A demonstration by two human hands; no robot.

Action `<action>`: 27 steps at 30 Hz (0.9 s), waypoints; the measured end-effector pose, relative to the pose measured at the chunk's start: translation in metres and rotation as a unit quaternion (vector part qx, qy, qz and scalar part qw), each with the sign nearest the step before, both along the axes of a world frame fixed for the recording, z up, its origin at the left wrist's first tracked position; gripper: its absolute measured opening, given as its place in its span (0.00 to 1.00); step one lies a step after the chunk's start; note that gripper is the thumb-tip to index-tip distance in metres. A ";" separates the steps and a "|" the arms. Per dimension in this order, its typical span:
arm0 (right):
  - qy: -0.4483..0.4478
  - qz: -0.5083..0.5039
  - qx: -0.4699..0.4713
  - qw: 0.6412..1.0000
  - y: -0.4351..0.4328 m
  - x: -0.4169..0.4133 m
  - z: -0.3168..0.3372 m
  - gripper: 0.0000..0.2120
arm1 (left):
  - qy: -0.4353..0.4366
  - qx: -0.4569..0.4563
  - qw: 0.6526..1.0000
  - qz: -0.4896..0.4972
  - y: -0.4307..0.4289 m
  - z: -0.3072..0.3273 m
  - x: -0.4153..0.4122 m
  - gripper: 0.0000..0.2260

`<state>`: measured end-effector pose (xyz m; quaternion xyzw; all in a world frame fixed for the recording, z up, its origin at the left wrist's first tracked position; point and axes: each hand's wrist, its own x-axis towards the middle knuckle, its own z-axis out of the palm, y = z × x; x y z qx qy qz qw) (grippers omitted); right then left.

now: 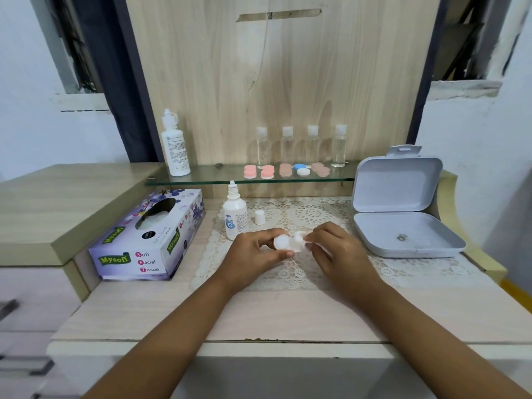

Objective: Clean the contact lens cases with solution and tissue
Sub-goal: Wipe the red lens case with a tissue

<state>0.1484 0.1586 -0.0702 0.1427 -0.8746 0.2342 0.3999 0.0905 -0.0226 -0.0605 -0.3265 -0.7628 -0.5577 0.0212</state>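
My left hand (256,249) grips a pale pink contact lens case (283,243) over the lace mat, its open well facing me. My right hand (334,249) pinches a bit of white tissue (299,237) against the case's right side. An uncapped solution bottle (235,214) stands just behind my left hand, its white cap (259,216) beside it. The tissue box (149,237) lies to the left. Several more lens cases (267,171), pink, peach and blue-white, sit on the glass shelf.
An open grey plastic box (403,214) lies at the right on the lace mat (316,211). On the glass shelf (201,181) stand a tall white bottle (175,145) and several small clear bottles (312,145). A raised wooden ledge is at the left.
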 end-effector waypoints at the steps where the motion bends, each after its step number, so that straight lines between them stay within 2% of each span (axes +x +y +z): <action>1: -0.007 -0.012 -0.022 1.000 0.001 -0.001 0.000 0.07 | -0.002 -0.003 1.000 0.003 0.000 -0.001 0.000 0.14; 4: -0.030 -0.055 -0.065 0.996 0.003 -0.002 0.001 0.05 | 0.006 -0.008 1.000 0.002 0.000 -0.001 0.000 0.13; 6: -0.091 -0.062 -0.116 0.987 0.001 0.000 0.005 0.05 | 0.019 -0.015 1.000 -0.002 0.001 -0.001 -0.001 0.13; 8: -0.151 -0.034 -0.183 0.971 -0.002 0.003 0.007 0.06 | 0.027 -0.019 0.999 -0.003 0.002 -0.002 -0.001 0.14; 12: -0.204 0.054 -0.278 0.937 -0.009 0.009 0.011 0.08 | 0.025 -0.023 0.999 0.004 0.002 -0.005 -0.003 0.15; 17: -0.229 0.009 -0.222 0.948 -0.008 0.008 0.015 0.10 | 0.009 -0.023 1.000 -0.002 0.004 -0.005 -0.003 0.15; 23: -0.209 -0.014 -0.193 0.958 -0.012 0.010 0.014 0.08 | 0.033 -0.047 0.998 0.016 0.004 -0.005 -0.006 0.09; 27: -0.182 -0.049 -0.144 0.971 -0.008 0.006 0.012 0.07 | 0.042 -0.108 0.993 0.034 0.000 -0.009 -0.010 0.14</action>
